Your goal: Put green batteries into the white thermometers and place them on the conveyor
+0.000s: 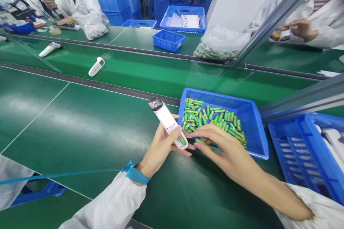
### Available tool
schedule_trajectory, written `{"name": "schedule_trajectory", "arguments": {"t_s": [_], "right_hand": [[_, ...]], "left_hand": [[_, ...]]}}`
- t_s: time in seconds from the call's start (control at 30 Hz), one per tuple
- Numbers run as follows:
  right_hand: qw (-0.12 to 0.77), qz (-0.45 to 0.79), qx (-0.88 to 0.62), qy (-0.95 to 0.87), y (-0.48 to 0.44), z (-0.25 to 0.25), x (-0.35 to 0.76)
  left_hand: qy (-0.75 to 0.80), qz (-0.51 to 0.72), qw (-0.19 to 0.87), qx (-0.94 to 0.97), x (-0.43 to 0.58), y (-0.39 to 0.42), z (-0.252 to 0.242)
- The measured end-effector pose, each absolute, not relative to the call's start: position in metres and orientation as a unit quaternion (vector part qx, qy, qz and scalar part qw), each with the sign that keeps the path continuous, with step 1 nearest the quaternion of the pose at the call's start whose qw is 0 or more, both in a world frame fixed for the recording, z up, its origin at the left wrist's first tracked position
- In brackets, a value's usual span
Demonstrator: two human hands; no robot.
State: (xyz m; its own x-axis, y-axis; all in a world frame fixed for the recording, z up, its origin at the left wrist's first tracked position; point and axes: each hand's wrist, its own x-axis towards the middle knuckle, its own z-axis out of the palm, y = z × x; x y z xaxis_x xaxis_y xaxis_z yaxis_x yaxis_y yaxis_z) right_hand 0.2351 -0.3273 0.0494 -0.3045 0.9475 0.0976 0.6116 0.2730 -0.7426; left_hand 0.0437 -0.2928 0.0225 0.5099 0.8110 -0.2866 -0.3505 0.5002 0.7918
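My left hand (pixel 161 141) is closed around a white infrared thermometer (pixel 168 120) with a black sensor head pointing up and left. Its battery compartment lies open near the lower end, and one green battery (pixel 182 140) shows inside. Just to the right, my right hand (pixel 220 141) pinches another green battery (pixel 203 144) between thumb and fingers, partly hidden. Behind that hand stands a blue tray (pixel 255 128) holding many loose green-and-yellow batteries (pixel 193 114). A teal wrist strap (pixel 137 173) with a cord circles my left wrist.
Two white thermometers (pixel 97 66) lie on the green conveyor belt (pixel 139 69) beyond my bench. A blue crate (pixel 298 154) with white parts stands at right. Across the belt are a small blue bin (pixel 168 40), a bag of batteries (pixel 220 44) and co-workers in white coats (pixel 88 0).
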Motion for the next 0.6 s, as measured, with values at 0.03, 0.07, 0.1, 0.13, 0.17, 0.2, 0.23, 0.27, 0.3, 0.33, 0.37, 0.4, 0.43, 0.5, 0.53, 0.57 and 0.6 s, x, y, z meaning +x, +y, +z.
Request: {"name": "schedule_trajectory", "arguments": {"t_s": [0.03,0.07,0.1,0.13,0.17,0.2,0.23,0.27,0.3,0.33,0.37,0.4,0.43,0.5,0.53,0.57,0.6], "right_hand": [[0.278,0.307,-0.526,-0.743,-0.327,0.048,0.236],[0.282,0.313,-0.532,-0.734,-0.327,0.046,0.236],[0.290,0.318,-0.539,-0.724,-0.327,0.045,0.237],[0.299,0.323,-0.544,-0.715,-0.327,0.044,0.238],[0.307,0.328,-0.547,-0.707,-0.327,0.043,0.238],[0.313,0.332,-0.548,-0.701,-0.327,0.042,0.238],[0.316,0.336,-0.548,-0.698,-0.327,0.042,0.239],[0.318,0.340,-0.547,-0.696,-0.327,0.042,0.238],[0.319,0.344,-0.547,-0.693,-0.327,0.042,0.238],[0.320,0.349,-0.548,-0.690,-0.327,0.043,0.238],[0.321,0.352,-0.551,-0.685,-0.327,0.044,0.238],[0.323,0.352,-0.555,-0.681,-0.327,0.045,0.237],[0.324,0.350,-0.557,-0.680,-0.327,0.046,0.237],[0.332,0.340,-0.550,-0.686,-0.327,0.049,0.237],[0.338,0.332,-0.541,-0.694,-0.328,0.051,0.237],[0.344,0.322,-0.530,-0.705,-0.328,0.053,0.236],[0.347,0.308,-0.519,-0.718,-0.329,0.055,0.235]], "left_hand": [[0.333,0.365,0.800,0.341,0.044,-0.293,0.023],[0.329,0.366,0.801,0.339,0.043,-0.292,0.023],[0.327,0.369,0.802,0.338,0.043,-0.292,0.023],[0.325,0.373,0.801,0.337,0.043,-0.292,0.023],[0.325,0.378,0.799,0.336,0.043,-0.293,0.023],[0.327,0.386,0.795,0.336,0.044,-0.293,0.023],[0.330,0.394,0.789,0.337,0.044,-0.293,0.022],[0.335,0.400,0.782,0.341,0.044,-0.293,0.022],[0.339,0.402,0.777,0.345,0.044,-0.293,0.022],[0.343,0.401,0.774,0.350,0.045,-0.293,0.022],[0.345,0.396,0.774,0.354,0.045,-0.293,0.021],[0.345,0.390,0.776,0.356,0.045,-0.293,0.021],[0.343,0.386,0.781,0.353,0.044,-0.294,0.021],[0.329,0.388,0.794,0.334,0.044,-0.294,0.020],[0.320,0.391,0.801,0.323,0.043,-0.294,0.020],[0.309,0.394,0.807,0.312,0.043,-0.294,0.020],[0.300,0.396,0.812,0.305,0.043,-0.294,0.020]]}}
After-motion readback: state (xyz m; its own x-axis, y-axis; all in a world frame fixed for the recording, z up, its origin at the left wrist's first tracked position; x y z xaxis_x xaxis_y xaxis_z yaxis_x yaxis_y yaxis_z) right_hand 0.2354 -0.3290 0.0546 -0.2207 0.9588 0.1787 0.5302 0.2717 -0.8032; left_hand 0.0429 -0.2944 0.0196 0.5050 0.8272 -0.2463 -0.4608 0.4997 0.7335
